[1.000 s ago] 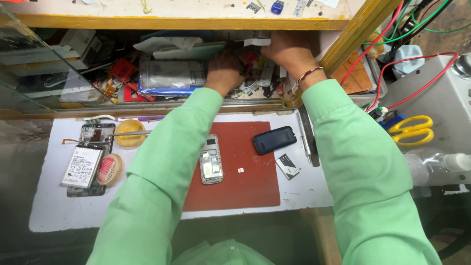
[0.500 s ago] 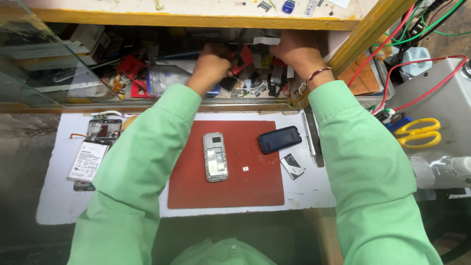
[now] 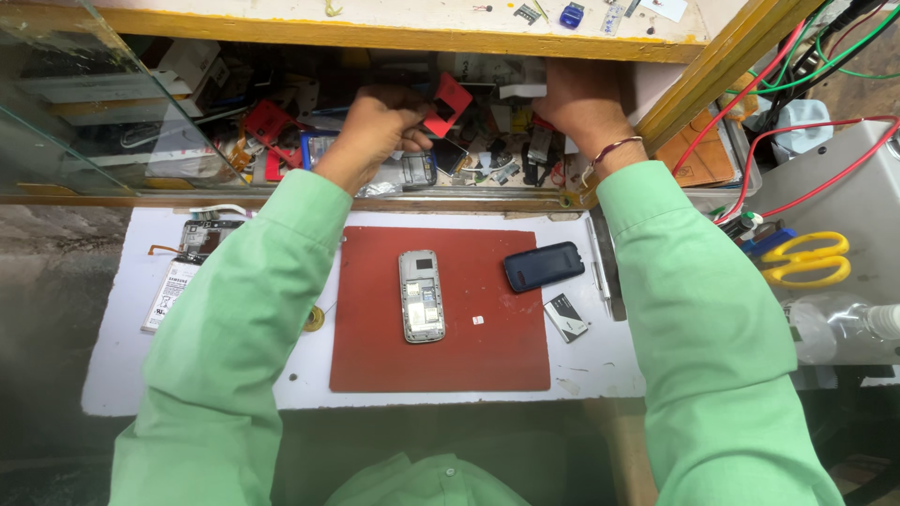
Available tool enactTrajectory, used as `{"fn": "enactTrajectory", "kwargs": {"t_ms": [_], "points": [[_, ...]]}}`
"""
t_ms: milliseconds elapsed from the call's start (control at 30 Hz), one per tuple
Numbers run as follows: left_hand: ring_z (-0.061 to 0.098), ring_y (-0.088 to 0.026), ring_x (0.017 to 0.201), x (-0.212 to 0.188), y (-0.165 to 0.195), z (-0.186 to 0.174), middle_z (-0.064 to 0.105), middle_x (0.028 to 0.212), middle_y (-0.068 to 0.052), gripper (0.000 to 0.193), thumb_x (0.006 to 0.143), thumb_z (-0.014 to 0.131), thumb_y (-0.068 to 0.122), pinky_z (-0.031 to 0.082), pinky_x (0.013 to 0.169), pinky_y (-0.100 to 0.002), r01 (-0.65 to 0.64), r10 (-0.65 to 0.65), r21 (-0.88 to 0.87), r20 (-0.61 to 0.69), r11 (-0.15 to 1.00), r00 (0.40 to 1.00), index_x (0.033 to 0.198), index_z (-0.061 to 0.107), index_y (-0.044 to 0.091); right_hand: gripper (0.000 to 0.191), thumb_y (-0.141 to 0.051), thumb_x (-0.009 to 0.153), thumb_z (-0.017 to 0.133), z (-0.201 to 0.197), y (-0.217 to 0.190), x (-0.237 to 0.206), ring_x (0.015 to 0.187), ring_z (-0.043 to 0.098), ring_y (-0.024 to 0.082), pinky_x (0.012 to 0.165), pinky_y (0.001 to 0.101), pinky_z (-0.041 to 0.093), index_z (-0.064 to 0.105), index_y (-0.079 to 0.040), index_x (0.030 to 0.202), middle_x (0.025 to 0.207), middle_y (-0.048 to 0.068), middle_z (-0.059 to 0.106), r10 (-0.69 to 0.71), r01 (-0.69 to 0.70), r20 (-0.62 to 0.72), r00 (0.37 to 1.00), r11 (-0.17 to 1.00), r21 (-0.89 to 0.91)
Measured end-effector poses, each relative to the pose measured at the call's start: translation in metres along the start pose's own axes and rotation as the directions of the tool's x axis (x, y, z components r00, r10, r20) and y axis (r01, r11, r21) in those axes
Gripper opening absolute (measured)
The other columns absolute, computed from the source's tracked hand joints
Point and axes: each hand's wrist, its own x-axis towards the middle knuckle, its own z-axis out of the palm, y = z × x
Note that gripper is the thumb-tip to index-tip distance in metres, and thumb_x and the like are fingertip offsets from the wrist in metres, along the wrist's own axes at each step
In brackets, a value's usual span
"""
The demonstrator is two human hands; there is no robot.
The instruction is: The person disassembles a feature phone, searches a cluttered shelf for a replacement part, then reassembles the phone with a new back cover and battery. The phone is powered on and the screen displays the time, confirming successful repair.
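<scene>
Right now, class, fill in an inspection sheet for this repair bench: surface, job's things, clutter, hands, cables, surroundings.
Surface: white bench top with a red mat.
Job's things: red part at the left hand's fingertips, inside the shelf.
Clutter: opened grey phone, dark back cover, small battery, dismantled phone, yellow scissors.
Hands: left hand and right hand both reach into the parts shelf.
Cables: red wires, green wires.
Surroundings: glass pane, yellow wooden frame.

I see mint-green sleeves (image 3: 234,337), a brick-red work mat (image 3: 469,356) on a white bench top (image 3: 122,375), a silver-grey opened phone (image 3: 421,295), a dark navy back cover (image 3: 544,266), yellow-handled scissors (image 3: 806,260), red wires (image 3: 825,164), a red card (image 3: 446,105), a yellow shelf edge (image 3: 375,36).
</scene>
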Motion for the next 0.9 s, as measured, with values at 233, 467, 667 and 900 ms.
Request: {"fn": "enactTrajectory", "kwargs": {"t_ms": [233,467,667,900], "points": [[0.068,-0.013,0.058,-0.024,0.012,-0.019,0.073,0.077,-0.010,0.019,0.095,0.074,0.012,0.050,0.050,-0.023,-0.120,0.128,0.079,-0.107,0.990,0.986,0.096,0.069,-0.007,0.057,-0.012,0.090,0.081,0.026,-0.025,-0.032,0.118,0.059,0.038,0.093,0.0522,0.050,0.058,-0.007,0.142,0.130,0.017,0.061,-0.061,0.082,0.109,0.992,0.976,-0.204],[0.066,-0.007,0.061,-0.056,0.023,-0.006,0.073,0.076,-0.004,0.012,0.093,0.077,0.014,0.049,0.056,-0.019,-0.180,0.187,0.058,-0.175,0.982,0.967,0.094,0.072,0.002,0.093,-0.017,0.050,0.086,-0.019,-0.041,-0.025,0.123,0.051,0.052,0.101,0.0558,0.044,0.057,-0.003,0.138,0.130,0.033,0.054,-0.092,0.080,0.058,0.994,0.980,0.180],[0.062,-0.005,0.059,-0.075,0.019,0.022,0.073,0.074,-0.003,0.014,0.088,0.082,0.011,0.049,0.055,-0.019,-0.221,0.222,0.030,-0.246,0.975,0.943,0.086,0.071,0.003,0.035,-0.004,0.091,0.071,-0.062,-0.089,-0.033,0.104,0.065,0.028,0.092,0.0399,0.053,0.072,-0.005,0.126,0.110,0.014,0.073,0.223,-0.177,-0.023,0.974,0.830,0.530],[0.064,-0.005,0.064,-0.099,0.016,0.043,0.075,0.080,-0.003,0.011,0.092,0.076,0.009,0.053,0.059,-0.020,-0.275,0.264,-0.060,-0.144,0.960,0.954,0.094,0.072,0.000,0.020,-0.015,0.101,0.068,-0.078,-0.153,-0.043,0.075,0.064,0.006,0.066,0.0214,0.051,0.071,0.001,0.112,0.089,0.001,0.072,0.250,-0.288,0.308,0.918,-0.113,0.951]]}}
